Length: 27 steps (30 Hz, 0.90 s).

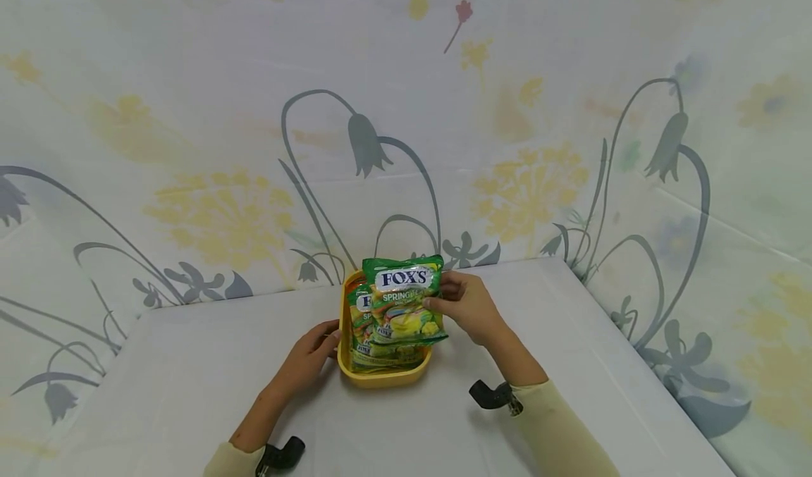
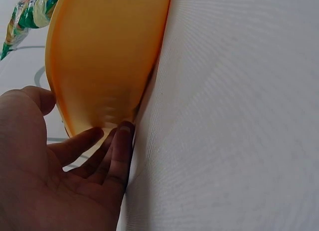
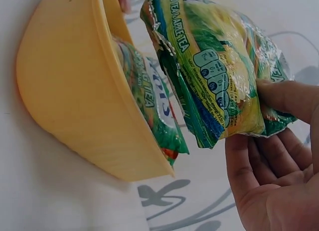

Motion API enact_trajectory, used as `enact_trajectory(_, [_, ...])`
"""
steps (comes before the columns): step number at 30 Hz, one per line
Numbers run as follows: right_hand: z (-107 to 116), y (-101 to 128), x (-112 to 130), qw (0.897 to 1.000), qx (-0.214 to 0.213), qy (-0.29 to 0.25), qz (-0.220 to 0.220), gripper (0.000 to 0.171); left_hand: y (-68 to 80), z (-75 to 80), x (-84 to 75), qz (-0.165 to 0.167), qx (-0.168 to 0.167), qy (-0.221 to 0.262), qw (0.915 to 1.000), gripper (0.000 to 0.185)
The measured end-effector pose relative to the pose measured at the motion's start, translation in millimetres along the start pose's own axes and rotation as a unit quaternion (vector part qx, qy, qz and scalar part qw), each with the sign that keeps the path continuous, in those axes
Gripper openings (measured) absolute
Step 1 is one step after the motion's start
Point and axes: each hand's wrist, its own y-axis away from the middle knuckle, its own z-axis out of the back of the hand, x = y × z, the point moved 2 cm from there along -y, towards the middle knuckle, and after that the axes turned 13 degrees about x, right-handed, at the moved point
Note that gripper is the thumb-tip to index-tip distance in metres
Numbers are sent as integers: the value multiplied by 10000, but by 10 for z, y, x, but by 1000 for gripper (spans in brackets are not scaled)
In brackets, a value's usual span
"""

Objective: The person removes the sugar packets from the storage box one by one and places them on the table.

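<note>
A yellow plastic tub (image 1: 385,380) stands on the white table, with green FOX'S candy bags (image 1: 387,359) inside it. At its left side, my left hand (image 1: 309,356) holds the tub; in the left wrist view the thumb is at the rim and the fingers (image 2: 119,146) lie along the outer wall, near the table. My right hand (image 1: 472,306) pinches another green FOX'S candy bag (image 1: 406,301) by its right edge, above the tub. In the right wrist view this bag (image 3: 214,66) is tilted, thumb on one face and fingers behind, apart from the bag (image 3: 149,99) in the tub.
The white tabletop (image 1: 431,435) extends around the tub. Behind it rises a pale cloth backdrop (image 1: 406,202) printed with grey and yellow flowers. Black wrist camera mounts (image 1: 491,394) stick out inward from both forearms.
</note>
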Motion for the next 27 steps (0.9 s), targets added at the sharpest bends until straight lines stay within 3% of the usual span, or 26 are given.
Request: enact_trajectory(27, [374, -39, -234, 9921, -1008, -705, -252, 45, -33, -4, 43, -18, 0, 1, 10000, 50])
